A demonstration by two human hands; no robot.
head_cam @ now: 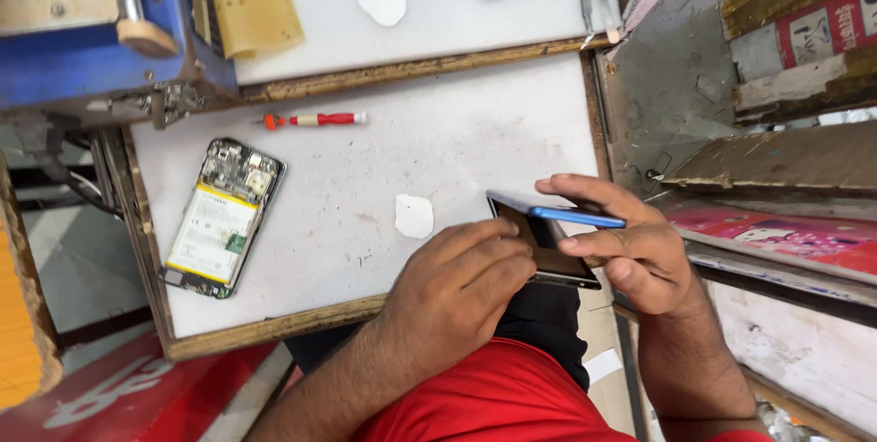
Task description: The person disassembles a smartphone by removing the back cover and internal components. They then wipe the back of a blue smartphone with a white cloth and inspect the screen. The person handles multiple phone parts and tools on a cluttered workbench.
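In the head view, the right hand (630,246) grips a blue phone back cover (557,215) by its edge at the near right corner of the white work board (457,141), while the left hand (461,282) is curled with its fingertips pressed on the dark inner face of that cover. Well to the left on the board lies an opened phone body (222,216) with its battery showing, a red screwdriver (315,120) beyond it, and a small white pad (414,215) just left of the cover.

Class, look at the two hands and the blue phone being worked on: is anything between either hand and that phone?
Nothing visible is. The right hand grips the blue phone by its edge, and the left hand has its fingertips directly on the dark face. The opened phone and red screwdriver lie apart on the white board.
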